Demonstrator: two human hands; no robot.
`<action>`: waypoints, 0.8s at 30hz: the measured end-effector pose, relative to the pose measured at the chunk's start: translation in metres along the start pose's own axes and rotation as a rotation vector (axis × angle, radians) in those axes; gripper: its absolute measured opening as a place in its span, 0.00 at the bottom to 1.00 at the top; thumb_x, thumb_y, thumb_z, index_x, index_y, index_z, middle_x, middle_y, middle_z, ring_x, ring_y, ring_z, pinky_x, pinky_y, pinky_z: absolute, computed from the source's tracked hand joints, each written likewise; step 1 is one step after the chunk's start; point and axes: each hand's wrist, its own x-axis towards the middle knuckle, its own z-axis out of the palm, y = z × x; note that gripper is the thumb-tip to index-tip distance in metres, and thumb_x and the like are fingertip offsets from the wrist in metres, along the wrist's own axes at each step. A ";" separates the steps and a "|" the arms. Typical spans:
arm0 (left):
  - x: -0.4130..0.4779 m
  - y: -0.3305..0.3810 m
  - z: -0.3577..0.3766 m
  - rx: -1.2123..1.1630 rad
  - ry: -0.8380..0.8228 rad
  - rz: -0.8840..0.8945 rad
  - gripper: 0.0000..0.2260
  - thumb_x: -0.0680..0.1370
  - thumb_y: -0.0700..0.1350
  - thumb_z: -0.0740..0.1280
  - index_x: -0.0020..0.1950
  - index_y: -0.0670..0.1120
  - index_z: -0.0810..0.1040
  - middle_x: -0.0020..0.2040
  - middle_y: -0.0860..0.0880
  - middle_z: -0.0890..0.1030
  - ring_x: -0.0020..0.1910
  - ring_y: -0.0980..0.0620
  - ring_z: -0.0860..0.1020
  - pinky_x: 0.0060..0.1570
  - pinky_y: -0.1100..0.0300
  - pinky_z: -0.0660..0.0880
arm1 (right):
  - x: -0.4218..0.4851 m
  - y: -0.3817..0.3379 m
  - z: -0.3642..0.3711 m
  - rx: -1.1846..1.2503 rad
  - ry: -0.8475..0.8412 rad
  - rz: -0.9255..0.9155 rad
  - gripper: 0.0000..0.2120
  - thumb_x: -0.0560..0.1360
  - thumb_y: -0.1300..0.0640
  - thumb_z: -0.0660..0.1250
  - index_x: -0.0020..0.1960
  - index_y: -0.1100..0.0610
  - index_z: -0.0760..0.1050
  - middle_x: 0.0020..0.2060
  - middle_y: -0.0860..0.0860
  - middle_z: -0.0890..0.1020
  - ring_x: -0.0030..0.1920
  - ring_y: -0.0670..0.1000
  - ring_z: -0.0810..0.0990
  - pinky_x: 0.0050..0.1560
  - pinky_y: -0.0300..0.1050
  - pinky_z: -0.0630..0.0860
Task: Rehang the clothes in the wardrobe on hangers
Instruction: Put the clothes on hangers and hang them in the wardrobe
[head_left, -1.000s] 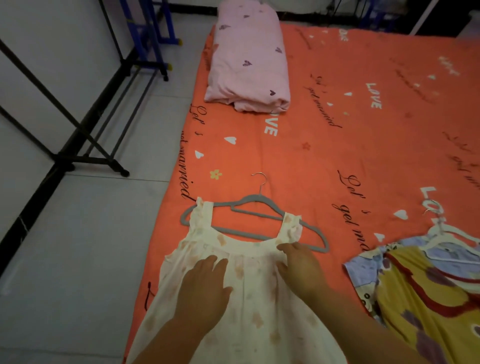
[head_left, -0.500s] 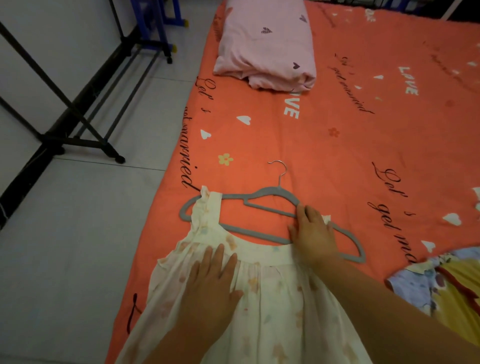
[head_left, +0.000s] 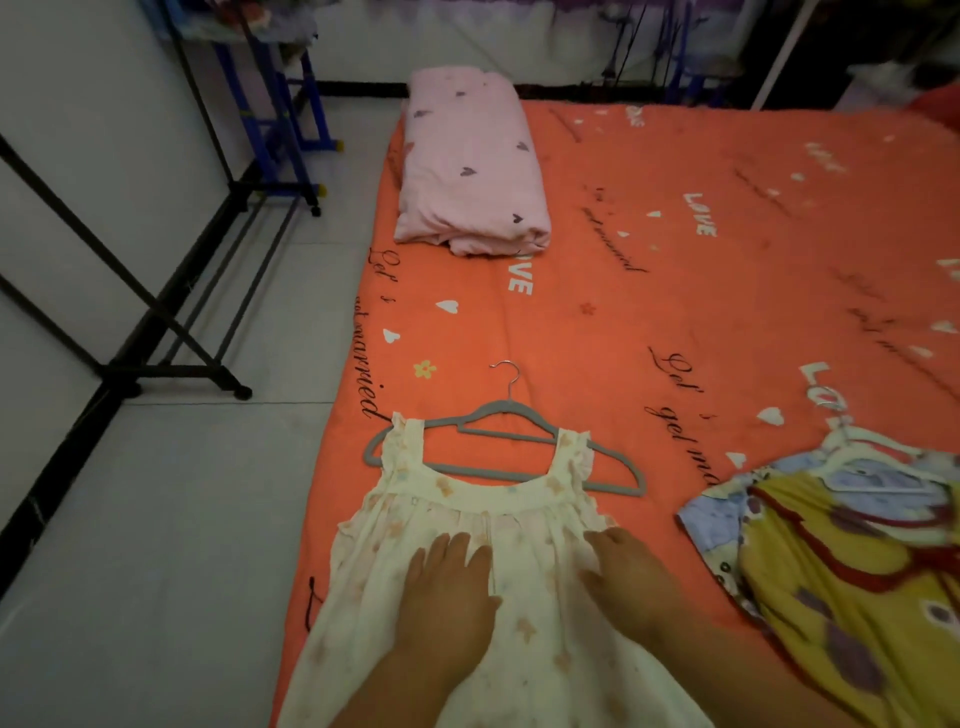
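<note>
A cream sleeveless dress with a faint orange print (head_left: 467, 506) lies on the bed, threaded on a slim grey hanger with a metal hook (head_left: 498, 410).
The dress lies face up by the near left edge of the bed with the orange printed sheet (head_left: 675, 322), both straps over the hanger's arms. The left hand (head_left: 449, 587) and right hand (head_left: 631, 577) press side by side on its chest, fingers straight — each grip released. A folded pink quilt with small hearts (head_left: 470, 166) sits at the far left corner, and a yellow and blue patterned garment (head_left: 841, 561) on a white hanger (head_left: 872, 457) lies at the near right edge.
</note>
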 end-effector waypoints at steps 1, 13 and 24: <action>-0.011 0.009 -0.007 0.007 0.004 0.025 0.24 0.81 0.55 0.55 0.75 0.53 0.55 0.77 0.51 0.53 0.75 0.49 0.50 0.73 0.51 0.45 | -0.021 0.005 -0.005 0.002 0.002 0.019 0.22 0.79 0.48 0.57 0.71 0.53 0.63 0.65 0.52 0.70 0.63 0.52 0.70 0.62 0.42 0.68; -0.058 0.147 -0.058 0.064 0.120 0.301 0.24 0.80 0.57 0.55 0.75 0.54 0.57 0.75 0.53 0.59 0.73 0.53 0.57 0.69 0.58 0.56 | -0.160 0.109 -0.105 -0.041 0.119 0.239 0.19 0.80 0.49 0.56 0.68 0.57 0.66 0.64 0.56 0.71 0.62 0.56 0.71 0.59 0.47 0.70; 0.021 0.316 -0.015 0.111 0.088 0.228 0.25 0.79 0.56 0.58 0.74 0.53 0.58 0.72 0.52 0.63 0.70 0.53 0.62 0.65 0.59 0.61 | -0.118 0.320 -0.141 -0.032 0.128 0.204 0.20 0.80 0.48 0.58 0.69 0.55 0.65 0.63 0.53 0.72 0.63 0.54 0.70 0.60 0.46 0.70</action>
